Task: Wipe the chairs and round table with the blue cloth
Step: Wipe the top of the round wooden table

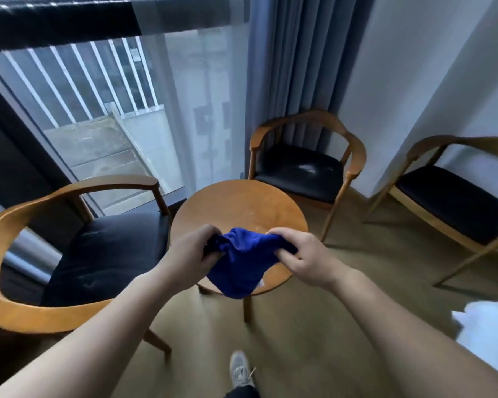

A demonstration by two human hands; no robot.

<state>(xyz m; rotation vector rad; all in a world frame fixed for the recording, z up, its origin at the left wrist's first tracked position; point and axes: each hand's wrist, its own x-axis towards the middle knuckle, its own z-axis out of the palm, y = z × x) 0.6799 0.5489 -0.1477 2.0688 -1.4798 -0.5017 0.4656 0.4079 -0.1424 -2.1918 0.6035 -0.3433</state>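
The round table (242, 208) is bare on its far half, reachable from above; the blue cloth (242, 265) hangs before its near edge. The left chair (107, 248) crowds the rim with its armrest, the far chair (299, 170) sits close behind, and open floor (357, 254) separates the right chair (454, 202).

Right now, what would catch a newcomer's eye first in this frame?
The blue cloth stands out, bunched between the left hand and right hand at centre, above the near side of the round table. Three wooden chairs with dark seats ring it: left chair, far chair, right chair.
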